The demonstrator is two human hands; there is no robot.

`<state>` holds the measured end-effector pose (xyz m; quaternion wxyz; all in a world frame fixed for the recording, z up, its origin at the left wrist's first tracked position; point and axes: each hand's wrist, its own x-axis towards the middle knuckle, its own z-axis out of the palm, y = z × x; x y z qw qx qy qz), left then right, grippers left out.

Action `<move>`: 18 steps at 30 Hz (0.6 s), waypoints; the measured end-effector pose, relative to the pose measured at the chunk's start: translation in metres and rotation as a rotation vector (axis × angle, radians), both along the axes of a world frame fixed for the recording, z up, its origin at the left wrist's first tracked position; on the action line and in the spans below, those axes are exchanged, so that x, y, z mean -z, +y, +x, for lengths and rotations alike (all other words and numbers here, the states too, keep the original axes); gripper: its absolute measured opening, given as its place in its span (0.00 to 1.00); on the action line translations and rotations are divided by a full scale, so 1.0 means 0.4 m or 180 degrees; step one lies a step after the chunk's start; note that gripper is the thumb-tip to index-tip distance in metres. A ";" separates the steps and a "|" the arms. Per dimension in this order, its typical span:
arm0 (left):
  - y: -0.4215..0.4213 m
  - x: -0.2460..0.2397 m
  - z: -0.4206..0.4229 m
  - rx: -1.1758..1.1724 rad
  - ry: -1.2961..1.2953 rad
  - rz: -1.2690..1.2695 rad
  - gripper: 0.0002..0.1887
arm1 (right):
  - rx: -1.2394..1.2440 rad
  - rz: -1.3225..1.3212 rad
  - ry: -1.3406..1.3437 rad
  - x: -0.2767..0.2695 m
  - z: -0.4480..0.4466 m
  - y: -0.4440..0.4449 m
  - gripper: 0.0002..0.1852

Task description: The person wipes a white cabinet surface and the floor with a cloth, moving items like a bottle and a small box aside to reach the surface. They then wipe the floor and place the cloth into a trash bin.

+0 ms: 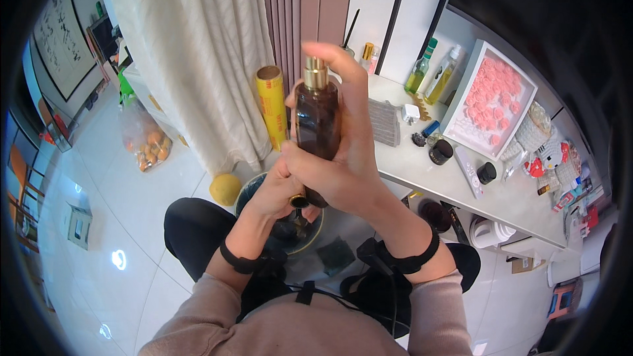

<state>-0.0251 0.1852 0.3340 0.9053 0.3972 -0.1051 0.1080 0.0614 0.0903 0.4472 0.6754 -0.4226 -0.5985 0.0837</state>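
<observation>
A dark, see-through bottle with a gold pump neck [319, 123] stands upright in my right hand [346, 148], its fingers wrapped round the right side. The index finger is bent over the pump top. Below and to the left, my left hand [277, 190] is closed around a small dark cap with a gold rim [298, 201], whose opening faces me. The two hands touch near the bottle's lower part. Under them, partly hidden, is a round bin or bowl with a pale rim [316, 237] between my knees.
A yellow roll [273, 109] stands by the cream curtain [198, 59]; a yellow round fruit [225, 189] lies nearby. At right, a white cabinet top [410, 168] bears a grey cloth [383, 121], oil-coloured bottles [441, 76], black jars [440, 152], a remote [469, 172] and a framed pink rose display [489, 99].
</observation>
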 end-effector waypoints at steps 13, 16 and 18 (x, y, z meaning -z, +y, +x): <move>0.029 -0.054 -0.004 -0.0176 -0.0387 0.0293 0.28 | 0.0523 0.0481 0.0325 -0.017 -0.008 0.062 0.41; 0.031 -0.045 -0.006 -0.0191 -0.0369 0.0168 0.28 | 0.0568 0.0641 0.0114 -0.016 -0.009 0.073 0.40; 0.033 -0.038 -0.008 -0.0220 -0.0318 0.0058 0.29 | 0.0605 0.0694 0.0024 -0.016 -0.011 0.076 0.40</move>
